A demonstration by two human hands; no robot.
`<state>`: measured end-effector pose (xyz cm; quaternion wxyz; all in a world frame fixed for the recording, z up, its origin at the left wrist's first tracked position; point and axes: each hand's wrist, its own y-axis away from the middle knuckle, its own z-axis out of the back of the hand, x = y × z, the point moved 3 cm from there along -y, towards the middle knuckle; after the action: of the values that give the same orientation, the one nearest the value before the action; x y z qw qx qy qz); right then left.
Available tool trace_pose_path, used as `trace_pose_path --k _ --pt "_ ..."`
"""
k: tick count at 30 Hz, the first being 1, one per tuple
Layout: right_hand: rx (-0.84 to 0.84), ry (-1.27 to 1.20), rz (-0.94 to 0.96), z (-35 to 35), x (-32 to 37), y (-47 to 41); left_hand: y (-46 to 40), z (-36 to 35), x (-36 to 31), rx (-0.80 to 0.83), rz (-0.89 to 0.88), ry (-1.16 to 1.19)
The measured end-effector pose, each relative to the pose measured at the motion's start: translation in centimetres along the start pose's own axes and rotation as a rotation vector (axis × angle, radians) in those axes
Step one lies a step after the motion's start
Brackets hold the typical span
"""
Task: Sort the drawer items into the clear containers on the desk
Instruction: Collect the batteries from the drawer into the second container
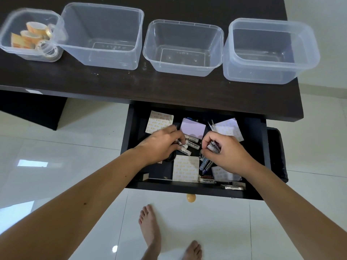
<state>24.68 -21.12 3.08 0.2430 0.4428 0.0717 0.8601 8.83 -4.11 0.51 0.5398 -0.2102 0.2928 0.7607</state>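
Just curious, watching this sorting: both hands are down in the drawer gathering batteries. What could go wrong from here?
The right hand grips several batteries at once; one might slip out on the way up to the containers. The left hand works among loose Heybright batteries, which may roll under the paper packets.

You stand barefoot on a glossy white tiled floor crossed by thin grout lines, bright patches of light mirrored in the tiles at left. A dark wooden table spans the upper view, its top flecked with crumbs. A pale wall shows at upper right. A black bag-lined bin sits at right.
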Motion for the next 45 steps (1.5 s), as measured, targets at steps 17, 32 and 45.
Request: trace_pose_path --k 17,32,45 --pt "0.173 0.335 0.116 -0.7 -0.9 -0.8 1.5 0.5 -1.4 -0.113 -0.177 -0.196" --pt "0.073 0.088 -0.03 0.6 -1.2 0.8 0.3 0.4 -0.9 -0.02 0.05 -0.261" --pt "0.14 0.468 0.078 0.3 -0.4 -0.3 -0.4 0.3 0.3 0.045 0.227 -0.19"
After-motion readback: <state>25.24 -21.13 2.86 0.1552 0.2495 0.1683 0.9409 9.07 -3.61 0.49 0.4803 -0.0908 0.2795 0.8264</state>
